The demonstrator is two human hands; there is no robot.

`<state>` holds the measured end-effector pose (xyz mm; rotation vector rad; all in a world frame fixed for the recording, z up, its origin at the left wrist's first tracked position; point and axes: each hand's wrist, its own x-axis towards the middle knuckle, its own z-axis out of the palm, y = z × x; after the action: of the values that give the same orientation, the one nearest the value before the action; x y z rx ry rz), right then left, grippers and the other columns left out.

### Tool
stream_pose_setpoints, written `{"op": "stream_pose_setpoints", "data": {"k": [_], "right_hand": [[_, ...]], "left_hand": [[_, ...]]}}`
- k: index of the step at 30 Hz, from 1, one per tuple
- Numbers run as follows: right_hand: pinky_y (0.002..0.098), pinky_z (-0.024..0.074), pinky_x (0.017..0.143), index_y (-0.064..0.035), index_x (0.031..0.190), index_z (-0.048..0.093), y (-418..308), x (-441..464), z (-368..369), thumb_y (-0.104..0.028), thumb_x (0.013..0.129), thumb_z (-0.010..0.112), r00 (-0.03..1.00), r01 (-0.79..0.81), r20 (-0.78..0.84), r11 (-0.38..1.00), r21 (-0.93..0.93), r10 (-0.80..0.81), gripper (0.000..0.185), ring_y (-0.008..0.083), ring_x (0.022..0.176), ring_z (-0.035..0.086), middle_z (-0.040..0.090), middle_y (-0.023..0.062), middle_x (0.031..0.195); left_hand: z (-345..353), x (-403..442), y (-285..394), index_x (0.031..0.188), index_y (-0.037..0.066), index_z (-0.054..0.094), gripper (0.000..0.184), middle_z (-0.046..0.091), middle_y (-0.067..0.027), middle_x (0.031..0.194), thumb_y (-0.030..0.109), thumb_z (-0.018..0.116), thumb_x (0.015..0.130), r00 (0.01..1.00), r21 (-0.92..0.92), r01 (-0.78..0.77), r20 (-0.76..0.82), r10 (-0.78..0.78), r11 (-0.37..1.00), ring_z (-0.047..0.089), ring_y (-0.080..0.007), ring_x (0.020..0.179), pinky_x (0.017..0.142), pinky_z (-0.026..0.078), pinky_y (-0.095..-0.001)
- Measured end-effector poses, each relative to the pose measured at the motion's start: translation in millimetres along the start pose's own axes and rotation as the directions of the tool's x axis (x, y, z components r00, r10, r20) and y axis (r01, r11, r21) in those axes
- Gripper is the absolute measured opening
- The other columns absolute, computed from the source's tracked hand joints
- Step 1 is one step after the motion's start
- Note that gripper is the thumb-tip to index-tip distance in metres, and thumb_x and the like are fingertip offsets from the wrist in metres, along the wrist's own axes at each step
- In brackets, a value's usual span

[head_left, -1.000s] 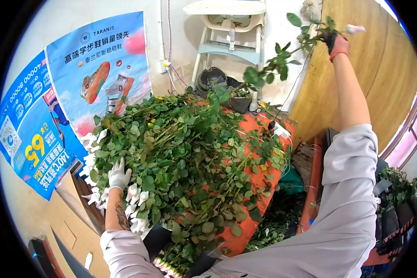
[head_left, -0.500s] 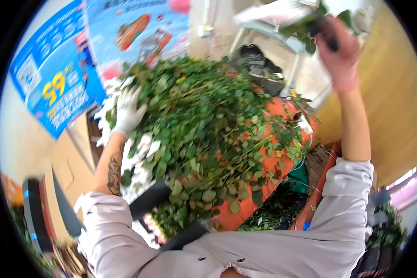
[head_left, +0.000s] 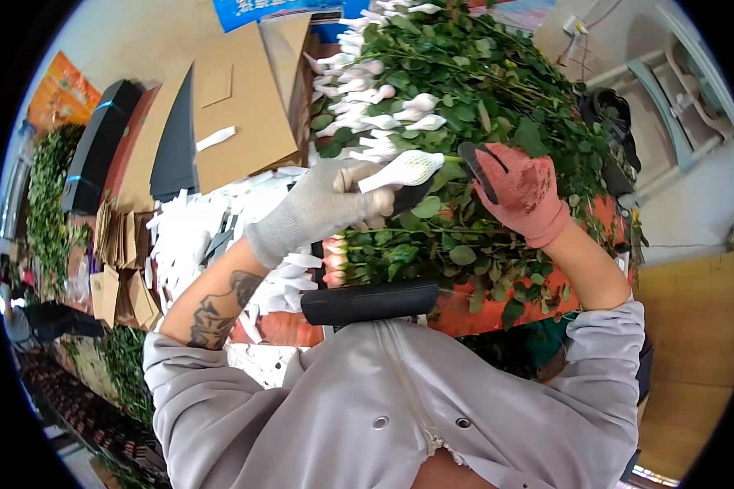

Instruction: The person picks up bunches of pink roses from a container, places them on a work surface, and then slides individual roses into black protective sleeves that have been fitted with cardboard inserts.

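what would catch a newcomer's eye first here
Probably the white-netted flower head near the centre, held in the pale-gloved left hand, with the pink-and-black-gloved right hand at its green stem. Next, the big heap of leafy stems beyond the hands, with white-wrapped heads lined along its left side. The dark tattoo on the left forearm stands out too.

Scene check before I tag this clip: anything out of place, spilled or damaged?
One small oddity: a single white piece lies alone on the tan cardboard, apart from the heap of similar pieces nearer the person. May just be set aside. No obvious spill or damage.
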<state>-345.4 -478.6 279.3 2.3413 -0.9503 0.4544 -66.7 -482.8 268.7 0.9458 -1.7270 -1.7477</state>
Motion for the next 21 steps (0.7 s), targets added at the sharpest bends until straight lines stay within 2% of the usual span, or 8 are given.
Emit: {"op": "stream_pose_setpoints", "data": {"k": [2,4,5,8,14,16,17,21], "right_hand": [[0.0341,0.0417,0.059,-0.0163,0.110,0.056,-5.0,0.3,10.3,-0.024,0.069,0.066,0.999,0.018,-0.031,1.000,0.003,-0.018,0.043,0.0199,0.079,0.062,0.058,0.0027,0.094],[0.0334,0.0420,0.061,-0.0156,0.109,0.056,-15.1,-0.3,17.9,-0.023,0.070,0.066,0.994,-0.015,0.108,0.994,0.111,0.003,0.041,0.0198,0.077,0.061,0.058,0.0020,0.094],[0.0337,0.0432,0.068,-0.0138,0.106,0.058,-19.9,-1.1,17.7,-0.028,0.073,0.064,0.967,-0.066,0.251,0.990,0.127,0.032,0.036,0.0192,0.087,0.060,0.058,0.0032,0.103],[0.0340,0.0430,0.071,-0.0150,0.107,0.058,-33.5,-5.5,29.2,-0.031,0.074,0.063,0.966,-0.059,0.260,0.975,0.216,0.001,0.037,0.0195,0.090,0.059,0.058,0.0029,0.105],[0.0344,0.0441,0.064,-0.0144,0.113,0.054,-63.5,7.7,32.5,-0.027,0.075,0.061,0.938,-0.091,0.342,0.912,0.401,-0.057,0.040,0.0185,0.083,0.060,0.058,0.0017,0.100],[0.0358,0.0439,0.063,-0.0148,0.112,0.054,-71.5,10.9,34.2,-0.025,0.074,0.061,0.888,-0.104,0.445,0.891,0.441,-0.116,0.040,0.0204,0.076,0.060,0.059,0.0011,0.094],[0.0358,0.0437,0.062,-0.0144,0.111,0.055,-74.9,12.0,33.1,-0.023,0.073,0.062,0.940,-0.082,0.333,0.895,0.437,-0.077,0.040,0.0217,0.072,0.060,0.060,0.0012,0.087],[0.0364,0.0439,0.063,-0.0148,0.110,0.055,-73.8,11.2,41.3,-0.022,0.074,0.061,0.937,-0.112,0.347,0.900,0.422,-0.046,0.038,0.0217,0.073,0.060,0.060,0.0015,0.089]], "left_hand": [[-4.2,-5.4,-7.0,0.117,-0.002,0.054,0.040,0.062,-0.0063,0.087,0.025,0.060,0.088,0.996,-0.155,-0.025,-0.087,0.011,0.988,0.060,-0.0100,0.072,0.062,0.048,-0.0211],[-4.9,-17.2,-6.1,0.115,-0.002,0.055,0.037,0.062,-0.0071,0.087,0.023,0.059,0.088,0.989,-0.117,-0.092,-0.126,0.077,0.989,0.060,-0.0100,0.071,0.061,0.048,-0.0209],[-3.4,-22.6,-6.7,0.114,-0.002,0.056,0.034,0.063,-0.0079,0.087,0.021,0.058,0.089,0.978,-0.079,-0.157,-0.154,0.144,0.984,0.060,-0.0100,0.071,0.061,0.048,-0.0207],[5.5,-29.9,-27.3,0.112,-0.004,0.057,0.029,0.063,-0.0076,0.085,0.016,0.055,0.090,0.932,-0.078,-0.099,-0.356,0.066,0.992,0.060,-0.0097,0.069,0.061,0.048,-0.0207],[11.3,-46.1,-52.8,0.105,-0.007,0.058,0.024,0.063,-0.0072,0.078,0.012,0.056,0.090,0.931,-0.054,-0.057,-0.364,0.034,0.997,0.059,-0.0100,0.065,0.061,0.050,-0.0231],[8.9,-54.1,-58.3,0.104,-0.006,0.060,0.020,0.061,-0.0041,0.077,0.007,0.054,0.090,0.929,-0.164,-0.096,-0.368,0.029,0.982,0.055,-0.0076,0.064,0.058,0.047,-0.0207],[4.5,-61.2,-61.3,0.104,-0.006,0.060,0.020,0.062,-0.0046,0.077,0.007,0.053,0.090,0.919,-0.221,-0.032,-0.391,-0.058,0.975,0.057,-0.0088,0.064,0.059,0.048,-0.0220],[-29.5,-95.1,-79.6,0.109,-0.004,0.059,0.030,0.061,-0.0072,0.072,0.018,0.057,0.089,0.824,-0.102,-0.099,-0.566,0.024,0.990,0.057,-0.0097,0.058,0.051,0.048,-0.0229]]}}
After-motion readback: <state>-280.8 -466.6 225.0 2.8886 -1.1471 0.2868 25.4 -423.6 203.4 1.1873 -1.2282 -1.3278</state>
